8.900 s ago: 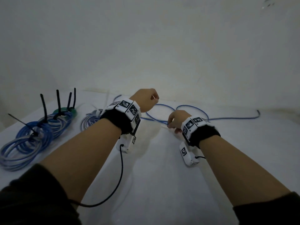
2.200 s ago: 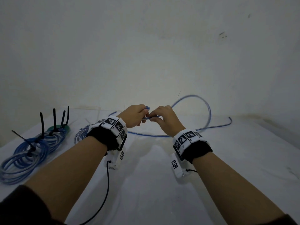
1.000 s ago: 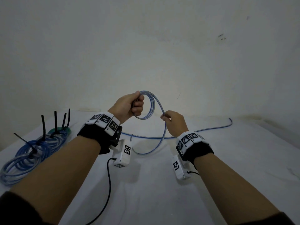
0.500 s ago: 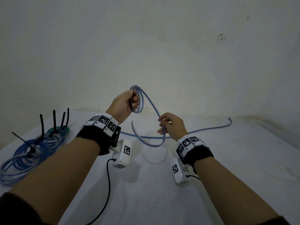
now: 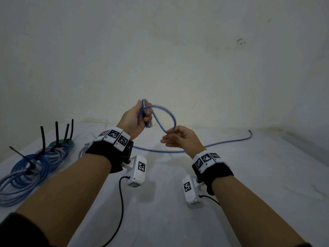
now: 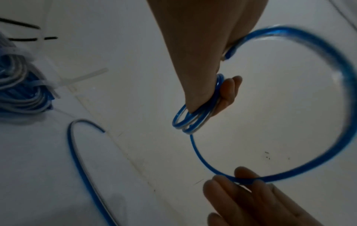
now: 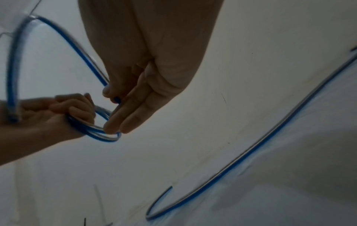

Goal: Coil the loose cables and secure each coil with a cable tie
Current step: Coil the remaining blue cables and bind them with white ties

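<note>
A thin blue cable (image 5: 170, 114) arcs in the air between my hands above the white table (image 5: 160, 220). My left hand (image 5: 138, 118) is raised and grips a small coil of its loops (image 6: 195, 122) in curled fingers. My right hand (image 5: 175, 138), lower and to the right, pinches the cable (image 7: 114, 97) between thumb and forefinger, the other fingers straight. The cable's loose tail (image 5: 222, 145) lies on the table toward the far right. In the right wrist view the coil (image 7: 100, 133) hangs below my left hand (image 7: 58, 116).
Several coiled blue cables (image 5: 26, 173) bound with black cable ties (image 5: 42, 138) lie at the table's left edge, with a green coil (image 5: 62, 143) behind them. Another blue bundle (image 6: 21, 93) with clear ties shows in the left wrist view. A wall stands close behind.
My left hand has stayed raised with the coil while my right hand drew another arc of cable up toward it. The tail on the table has shortened.
</note>
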Available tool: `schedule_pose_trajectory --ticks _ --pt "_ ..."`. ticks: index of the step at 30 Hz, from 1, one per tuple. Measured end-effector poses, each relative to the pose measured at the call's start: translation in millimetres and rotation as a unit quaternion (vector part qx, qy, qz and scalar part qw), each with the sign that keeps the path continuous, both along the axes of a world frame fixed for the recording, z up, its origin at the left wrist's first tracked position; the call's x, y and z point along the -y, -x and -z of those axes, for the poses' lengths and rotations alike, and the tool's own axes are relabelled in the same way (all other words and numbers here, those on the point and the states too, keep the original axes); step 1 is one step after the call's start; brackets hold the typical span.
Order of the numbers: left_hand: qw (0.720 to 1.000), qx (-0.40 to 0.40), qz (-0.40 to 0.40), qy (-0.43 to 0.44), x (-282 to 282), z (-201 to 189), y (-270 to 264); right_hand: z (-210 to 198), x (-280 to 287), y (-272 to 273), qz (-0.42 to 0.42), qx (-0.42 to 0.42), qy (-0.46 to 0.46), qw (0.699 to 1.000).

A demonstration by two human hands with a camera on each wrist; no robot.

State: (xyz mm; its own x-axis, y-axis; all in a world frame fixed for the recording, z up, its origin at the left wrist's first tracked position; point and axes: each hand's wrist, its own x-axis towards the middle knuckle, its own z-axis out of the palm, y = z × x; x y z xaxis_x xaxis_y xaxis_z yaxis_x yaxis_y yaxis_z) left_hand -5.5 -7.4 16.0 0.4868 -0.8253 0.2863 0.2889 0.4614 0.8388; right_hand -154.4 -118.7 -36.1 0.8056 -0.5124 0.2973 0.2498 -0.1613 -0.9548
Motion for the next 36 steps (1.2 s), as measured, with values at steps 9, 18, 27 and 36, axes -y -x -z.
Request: schedule_pose_trajectory --ticks 9,18,27,36 --pt "0.996 -0.084 0.007 -0.023 1 1 5 -13 -12 -4 -0.025 0.059 -0.043 0.997" --pt "0.932 0.301 -0.070 -0.189 5 17 19 -20 -13 -8 -0.009 0.072 -0.050 0.996" --pt "0.848 0.480 -0.058 -0.217 1 19 20 -19 -1 -13 0.128 0.029 -0.004 0.991" --pt "0.922 0.332 -0.029 -0.196 8 22 23 -11 8 -19 0.211 -0.005 0.185 0.960"
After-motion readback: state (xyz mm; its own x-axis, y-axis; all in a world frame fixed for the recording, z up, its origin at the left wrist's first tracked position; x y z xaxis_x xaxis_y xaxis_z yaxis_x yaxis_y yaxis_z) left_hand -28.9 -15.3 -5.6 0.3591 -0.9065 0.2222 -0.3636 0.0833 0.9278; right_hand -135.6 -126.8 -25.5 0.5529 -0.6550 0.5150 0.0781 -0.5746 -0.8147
